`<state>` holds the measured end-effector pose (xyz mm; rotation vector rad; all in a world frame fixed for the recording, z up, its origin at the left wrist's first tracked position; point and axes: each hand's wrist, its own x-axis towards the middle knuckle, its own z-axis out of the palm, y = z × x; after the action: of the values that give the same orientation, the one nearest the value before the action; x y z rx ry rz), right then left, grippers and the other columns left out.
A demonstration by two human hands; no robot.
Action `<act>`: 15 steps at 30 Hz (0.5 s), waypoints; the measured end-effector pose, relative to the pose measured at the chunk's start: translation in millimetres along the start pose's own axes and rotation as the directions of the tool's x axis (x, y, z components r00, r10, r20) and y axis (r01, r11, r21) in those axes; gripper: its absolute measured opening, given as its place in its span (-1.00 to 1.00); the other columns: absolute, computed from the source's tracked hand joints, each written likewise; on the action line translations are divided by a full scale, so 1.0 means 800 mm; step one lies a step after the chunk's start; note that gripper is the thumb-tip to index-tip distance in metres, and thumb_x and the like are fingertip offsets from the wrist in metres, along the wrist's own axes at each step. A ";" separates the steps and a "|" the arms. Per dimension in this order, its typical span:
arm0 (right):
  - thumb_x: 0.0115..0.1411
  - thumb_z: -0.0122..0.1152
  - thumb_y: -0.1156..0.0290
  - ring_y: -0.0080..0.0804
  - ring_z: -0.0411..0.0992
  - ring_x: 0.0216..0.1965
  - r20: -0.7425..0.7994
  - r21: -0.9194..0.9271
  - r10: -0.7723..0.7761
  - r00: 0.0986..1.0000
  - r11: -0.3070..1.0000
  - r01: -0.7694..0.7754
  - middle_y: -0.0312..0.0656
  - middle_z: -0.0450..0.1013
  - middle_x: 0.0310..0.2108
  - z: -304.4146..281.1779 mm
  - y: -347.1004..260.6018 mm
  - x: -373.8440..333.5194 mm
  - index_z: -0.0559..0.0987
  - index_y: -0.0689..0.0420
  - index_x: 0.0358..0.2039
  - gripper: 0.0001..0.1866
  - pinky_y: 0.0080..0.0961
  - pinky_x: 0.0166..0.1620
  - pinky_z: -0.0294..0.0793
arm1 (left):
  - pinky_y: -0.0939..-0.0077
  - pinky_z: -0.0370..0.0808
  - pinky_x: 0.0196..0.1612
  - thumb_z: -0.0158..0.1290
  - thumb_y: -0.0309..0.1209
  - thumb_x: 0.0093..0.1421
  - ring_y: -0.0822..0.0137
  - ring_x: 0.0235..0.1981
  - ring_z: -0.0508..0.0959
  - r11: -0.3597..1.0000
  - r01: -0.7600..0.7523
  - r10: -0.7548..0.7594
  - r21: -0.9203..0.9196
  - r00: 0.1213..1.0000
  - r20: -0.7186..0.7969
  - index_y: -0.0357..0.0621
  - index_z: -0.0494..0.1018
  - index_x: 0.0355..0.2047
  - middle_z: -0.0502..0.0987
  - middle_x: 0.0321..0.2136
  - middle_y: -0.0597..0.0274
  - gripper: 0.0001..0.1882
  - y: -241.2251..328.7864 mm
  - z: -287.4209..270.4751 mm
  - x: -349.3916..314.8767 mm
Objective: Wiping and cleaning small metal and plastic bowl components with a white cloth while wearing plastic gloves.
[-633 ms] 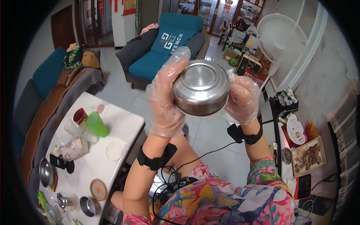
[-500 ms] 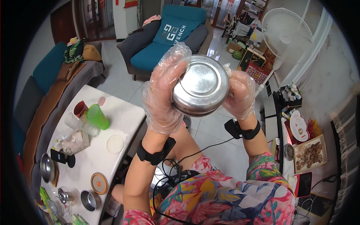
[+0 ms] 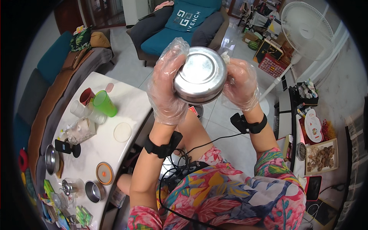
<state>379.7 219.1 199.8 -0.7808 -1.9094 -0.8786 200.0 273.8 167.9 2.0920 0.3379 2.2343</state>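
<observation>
A round stainless steel bowl [image 3: 203,73] is held up in front of me, its shiny ringed base turned toward me. My left hand [image 3: 168,80], in a clear plastic glove, grips it from the left side with the fingers round its wall. Gloved the same way, my right hand [image 3: 241,84] is curled closed at the bowl's right edge. A white tissue-like wad [image 3: 225,57] pokes out above its fingers, against the bowl; most of the wad is hidden. The bowl's inside cannot be seen.
To the left, a white table [image 3: 134,99] carries a green cup [image 3: 105,103], a red cup [image 3: 87,96], clear cups, a round lid [image 3: 104,173] and metal bowls. A standing fan [image 3: 306,30] is at the right. Black cables [image 3: 184,157] hang across my lap.
The view has shifted, so the room sits differently in it. Both hands still hold the bowl and the white wad, with the bowl's base tilted slightly and catching more light.
</observation>
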 end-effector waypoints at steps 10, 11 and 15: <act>-0.23 0.23 0.73 -0.13 0.43 -0.37 0.046 0.020 0.043 0.998 0.999 -0.044 -0.12 0.45 -0.36 0.004 -0.001 -0.007 0.41 0.11 -0.28 -0.56 -0.35 -0.35 0.40 | 0.24 0.30 0.10 0.19 -0.40 -0.02 0.05 0.00 0.42 0.993 0.082 -0.085 -0.085 0.996 -0.025 -0.19 0.37 -0.11 0.44 -0.07 -0.03 -0.56 -0.008 0.005 -0.015; -0.26 0.23 0.73 -0.15 0.42 -0.42 0.026 0.016 0.014 1.000 1.000 -0.015 -0.13 0.43 -0.39 0.004 -0.001 -0.004 0.40 0.12 -0.31 -0.56 -0.37 -0.41 0.41 | 0.24 0.29 0.10 0.19 -0.42 -0.02 0.06 0.00 0.42 0.992 0.088 -0.091 -0.087 0.995 -0.028 -0.19 0.37 -0.11 0.44 -0.07 -0.02 -0.56 -0.008 0.005 -0.016; -0.31 0.25 0.73 -0.18 0.42 -0.49 -0.005 0.023 -0.025 1.000 0.999 0.025 -0.13 0.41 -0.43 0.001 -0.003 -0.001 0.39 0.12 -0.34 -0.55 -0.39 -0.47 0.42 | 0.23 0.29 0.10 0.20 -0.43 -0.02 0.07 -0.01 0.43 0.988 0.102 -0.108 -0.119 0.993 -0.048 -0.19 0.36 -0.11 0.45 -0.09 0.01 -0.56 -0.008 0.009 -0.020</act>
<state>377.9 218.8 198.2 -0.7415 -1.9253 -0.8720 208.1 277.6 151.1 1.9136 0.3053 2.1972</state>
